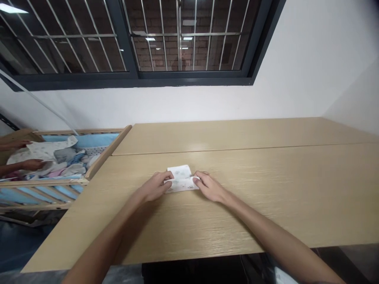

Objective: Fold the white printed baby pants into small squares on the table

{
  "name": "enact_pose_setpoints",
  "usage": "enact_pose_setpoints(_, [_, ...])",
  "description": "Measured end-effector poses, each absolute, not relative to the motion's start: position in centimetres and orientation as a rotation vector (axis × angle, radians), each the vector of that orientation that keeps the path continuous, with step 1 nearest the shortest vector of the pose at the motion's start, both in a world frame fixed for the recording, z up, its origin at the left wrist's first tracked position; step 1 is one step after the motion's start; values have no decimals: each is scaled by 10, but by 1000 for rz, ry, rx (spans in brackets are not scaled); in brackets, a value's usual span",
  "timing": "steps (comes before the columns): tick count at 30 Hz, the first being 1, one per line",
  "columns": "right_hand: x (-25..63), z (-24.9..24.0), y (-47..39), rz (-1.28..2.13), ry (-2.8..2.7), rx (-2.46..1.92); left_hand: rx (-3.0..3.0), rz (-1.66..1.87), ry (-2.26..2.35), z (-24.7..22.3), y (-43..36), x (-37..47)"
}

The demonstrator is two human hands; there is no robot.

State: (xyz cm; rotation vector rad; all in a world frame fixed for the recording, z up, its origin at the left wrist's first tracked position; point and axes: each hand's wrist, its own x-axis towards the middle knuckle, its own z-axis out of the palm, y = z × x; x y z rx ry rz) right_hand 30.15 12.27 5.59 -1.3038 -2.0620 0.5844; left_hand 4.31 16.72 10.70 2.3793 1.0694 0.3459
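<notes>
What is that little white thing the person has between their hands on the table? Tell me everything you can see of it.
The small white cloth looks like soft fabric with a faint pale print, too small to make out. It is folded into a compact, roughly rectangular bundle and lies flat on the light wooden table, near its middle. The left hand presses its left edge and the right hand its right edge, fingertips on the fabric. Nothing else touches it.

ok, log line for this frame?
left hand: on folded cloth | right hand: on cloth | cloth: flat on table | crib: left
</notes>
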Motion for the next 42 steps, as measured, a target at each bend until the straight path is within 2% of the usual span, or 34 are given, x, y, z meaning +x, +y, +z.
enact_pose_setpoints(4, [298,58,128,695,-1927,-1362,2338,517,1220,99,170,48])
enact_pose_setpoints(13, [283,43,156,489,-1734,-1689,2502,610,1572,64,185,64])
enact_pose_setpoints(16, [281,46,153,252,-1797,-1725,2511,618,1646,61,184,68])
enact_pose_setpoints(20, [275,54,139,30,-2108,-1448,2613,771,1562,56,171,75])
enact_pose_setpoints(25, [273,47,131,116,-2499,-1172,2821,637,1186,33,153,84])
enact_pose_setpoints(30, [293,42,128,238,-2451,-1269,2853,495,1303,20,154,79])
enact_pose_setpoints(34, [311,48,123,348,-2399,-1322,2890,460,1298,28,158,71])
enact_pose_setpoints(38, [319,56,123,345,-2401,-1225,2950,456,1118,49,160,63])
enact_pose_setpoints(42, [321,55,128,391,-2417,-1152,2915,451,1123,61,162,58])
